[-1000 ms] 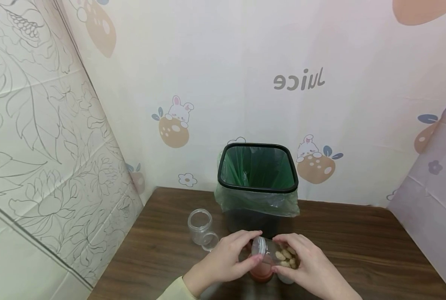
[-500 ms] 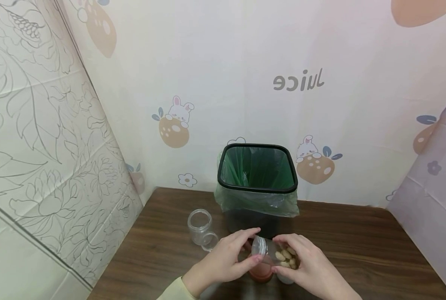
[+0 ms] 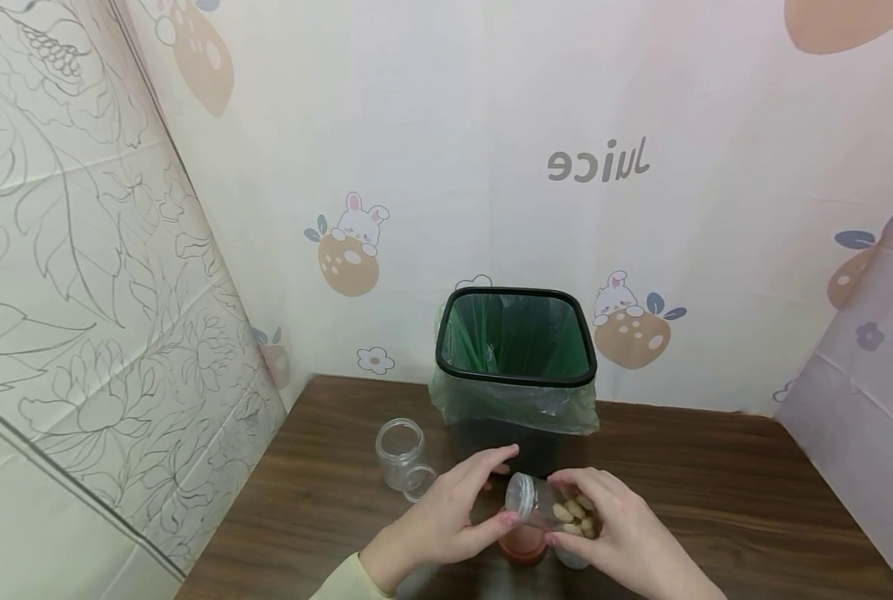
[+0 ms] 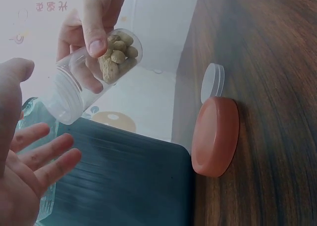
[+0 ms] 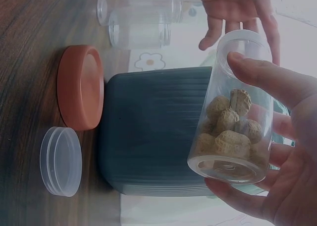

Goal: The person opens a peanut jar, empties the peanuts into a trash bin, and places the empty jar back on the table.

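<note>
My right hand [image 3: 626, 533] grips a clear plastic jar [image 5: 237, 102] holding several peanuts in the shell [image 5: 233, 137]. It is held tilted above the table, the peanuts gathered at its base. A whitish translucent lid [image 4: 67, 99] covers the mouth end, which points toward my left hand [image 3: 446, 517]. Spread fingers and thumb of that left hand stand around the lid end, apart from the lid in the left wrist view. Below the jar, on the table, lie a round orange-brown piece [image 4: 215, 137] and a separate translucent lid [image 5: 62, 161].
Behind the hands stands a dark bin [image 5: 153, 132] with a black rim [image 3: 517, 379] and a green bag. Left of it are a larger clear jar [image 3: 397, 467] and a smaller one [image 3: 418, 482]. A patterned sheet [image 3: 446, 167] hangs behind the wooden table [image 3: 326, 450].
My left hand's fingers have spread and drawn slightly back from the jar's lid. The right hand and jar have barely moved.
</note>
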A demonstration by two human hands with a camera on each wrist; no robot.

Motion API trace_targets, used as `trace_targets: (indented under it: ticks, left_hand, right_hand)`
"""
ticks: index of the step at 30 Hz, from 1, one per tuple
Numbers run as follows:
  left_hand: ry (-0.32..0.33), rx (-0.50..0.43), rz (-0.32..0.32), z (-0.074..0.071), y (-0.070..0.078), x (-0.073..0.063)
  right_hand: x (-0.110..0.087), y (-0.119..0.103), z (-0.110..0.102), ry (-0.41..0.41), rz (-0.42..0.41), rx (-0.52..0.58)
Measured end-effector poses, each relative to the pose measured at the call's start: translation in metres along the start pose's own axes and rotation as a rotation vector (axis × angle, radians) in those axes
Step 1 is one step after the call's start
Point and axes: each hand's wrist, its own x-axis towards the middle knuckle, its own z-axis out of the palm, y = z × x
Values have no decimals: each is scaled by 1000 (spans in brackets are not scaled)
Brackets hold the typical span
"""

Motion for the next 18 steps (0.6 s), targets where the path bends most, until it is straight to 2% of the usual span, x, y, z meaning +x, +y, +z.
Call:
trace_targets:
  ticks: [4,13,18]
  left_hand:
    - [4,3,32,0,-3,0]
    - [22,75,96,-3,-1,-1]
    - [30,80,121,-4,0,0]
  right_hand:
    - [0,1,1,-2,10,-5]
    - [1,1,1,-1,7,-8]
    - [0,1,0,-7,12,-7]
